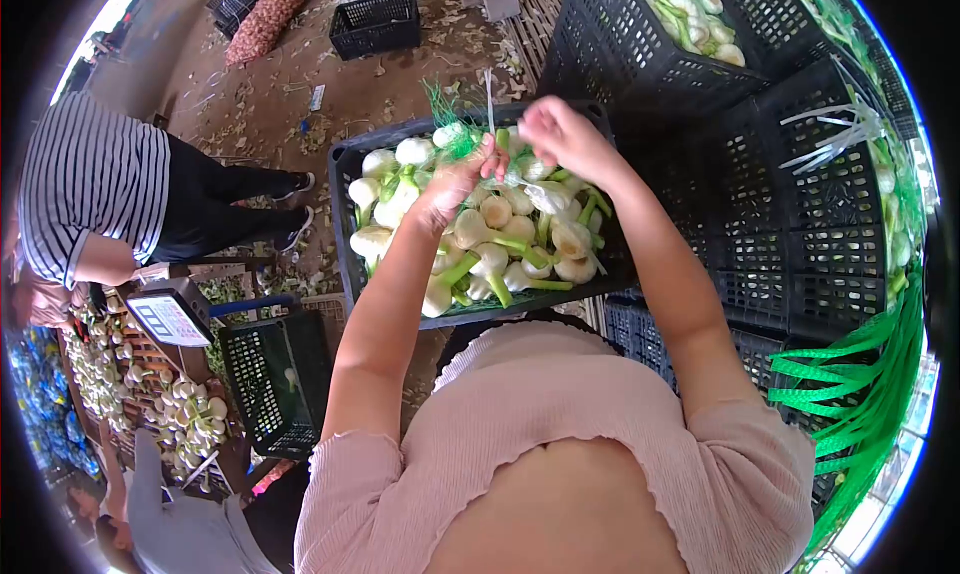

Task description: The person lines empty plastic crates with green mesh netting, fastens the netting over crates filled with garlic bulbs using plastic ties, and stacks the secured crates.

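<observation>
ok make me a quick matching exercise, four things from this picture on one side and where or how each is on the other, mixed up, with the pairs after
Column one:
1. left hand
2. right hand
3. green strips
4. reddish sack

Column two:
A. lying on the ground near the top
B. blurred, raised near the crate
C. hanging near the right edge
D. holding green netting over white bulbs

Pairs: 1-D, 2-B, 3-C, 4-A

Bare forearms (385, 294) converge toward the frame's upper centre, left hand (462, 182) curled tight, right hand (562, 139) bent and blurred.
</observation>
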{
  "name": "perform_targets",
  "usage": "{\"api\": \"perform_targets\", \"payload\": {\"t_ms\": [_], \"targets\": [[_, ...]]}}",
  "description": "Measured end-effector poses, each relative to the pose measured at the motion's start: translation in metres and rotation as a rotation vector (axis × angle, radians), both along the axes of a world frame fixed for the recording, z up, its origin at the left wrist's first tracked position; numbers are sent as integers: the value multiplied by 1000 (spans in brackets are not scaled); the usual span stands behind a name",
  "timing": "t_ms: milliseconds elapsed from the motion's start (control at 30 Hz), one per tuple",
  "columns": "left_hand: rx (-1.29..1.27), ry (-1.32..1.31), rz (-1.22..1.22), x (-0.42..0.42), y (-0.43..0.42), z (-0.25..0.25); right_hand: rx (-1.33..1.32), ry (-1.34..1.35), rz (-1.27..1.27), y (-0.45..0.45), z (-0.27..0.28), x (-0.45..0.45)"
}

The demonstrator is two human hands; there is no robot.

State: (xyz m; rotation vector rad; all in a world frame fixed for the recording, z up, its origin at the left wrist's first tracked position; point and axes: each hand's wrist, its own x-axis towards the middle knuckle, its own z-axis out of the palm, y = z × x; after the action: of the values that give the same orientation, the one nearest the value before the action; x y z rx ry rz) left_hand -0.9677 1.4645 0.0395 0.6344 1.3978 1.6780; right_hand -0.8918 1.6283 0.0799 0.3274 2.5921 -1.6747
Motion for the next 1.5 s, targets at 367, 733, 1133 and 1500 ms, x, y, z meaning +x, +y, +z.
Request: {"api": "perform_targets", "payload": {"t_ms": [367,733,1133,1500], "targets": [[-182,-8,90,1,11,0,386,109,-195,14,-24,127],[-650,691,-334,-14,31,15,199,272,198,-150,-49,85],[-864,1336,-337,48,41,49,-1344,885,-955,-106,-54,-126],[-649,1321,-439,24,32,12,-331,-3,817,2,45,57]]}}
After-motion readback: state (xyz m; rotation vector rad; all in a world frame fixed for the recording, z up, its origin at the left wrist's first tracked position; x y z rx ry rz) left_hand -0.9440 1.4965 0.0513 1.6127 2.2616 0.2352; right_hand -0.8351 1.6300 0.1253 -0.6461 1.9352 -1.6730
